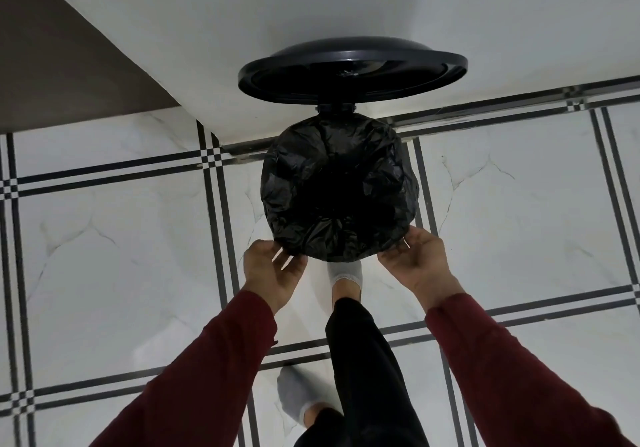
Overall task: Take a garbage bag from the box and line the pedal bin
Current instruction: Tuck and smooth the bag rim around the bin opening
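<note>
Two hands hold the bag's [337,190] near edge, left grip [273,271] and right grip [414,259] curled on the plastic. It covers the bin's mouth; beyond, the lid [353,72] stands open by the wall [346,3].

Home: tiled floor [138,238], socked feet [344,273]

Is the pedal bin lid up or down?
Up. The lid stands raised behind the opening, showing its underside; the garbage bag covers the rim, and a socked foot reaches under the bin's front.
</note>
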